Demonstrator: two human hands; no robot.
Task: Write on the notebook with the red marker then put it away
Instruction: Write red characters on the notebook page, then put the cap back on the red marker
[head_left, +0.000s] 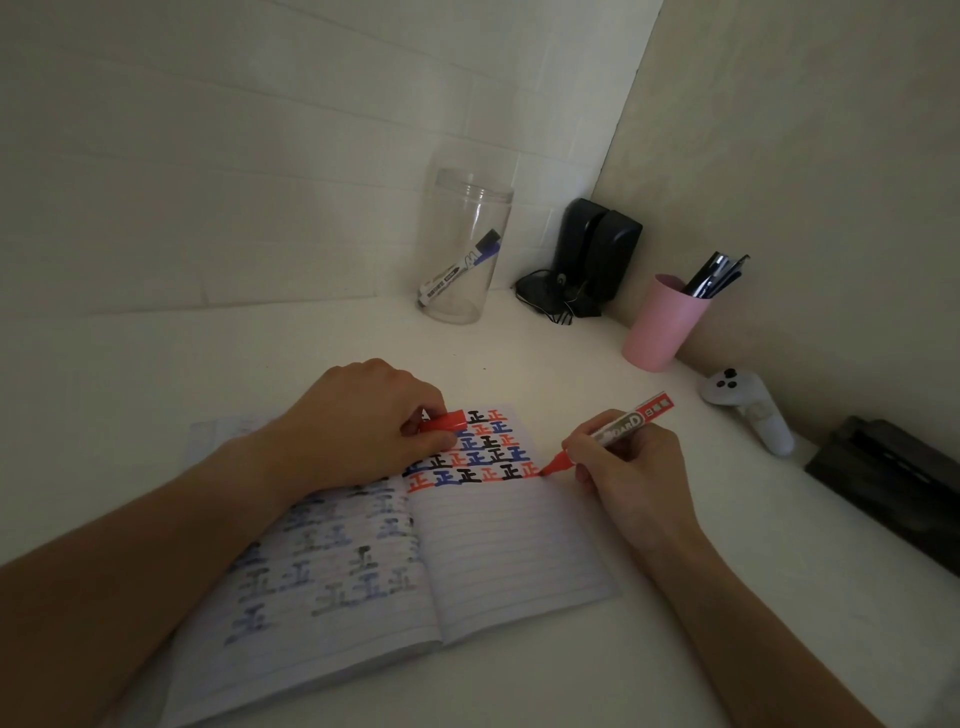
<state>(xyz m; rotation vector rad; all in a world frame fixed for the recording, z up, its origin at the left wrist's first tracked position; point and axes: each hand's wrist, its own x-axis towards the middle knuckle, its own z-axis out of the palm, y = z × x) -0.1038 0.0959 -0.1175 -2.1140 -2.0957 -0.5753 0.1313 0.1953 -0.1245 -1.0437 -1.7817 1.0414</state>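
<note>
Red marker uncapped, pinched in right hand, tip touching open notebook at right page's last written row. Red cap clamped in left hand, resting on notebook.

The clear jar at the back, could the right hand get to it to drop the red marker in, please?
Probably yes. The clear jar stands open-topped beyond the notebook, with bare desk between it and the right hand holding the red marker. The cap sits in the left hand.
</note>
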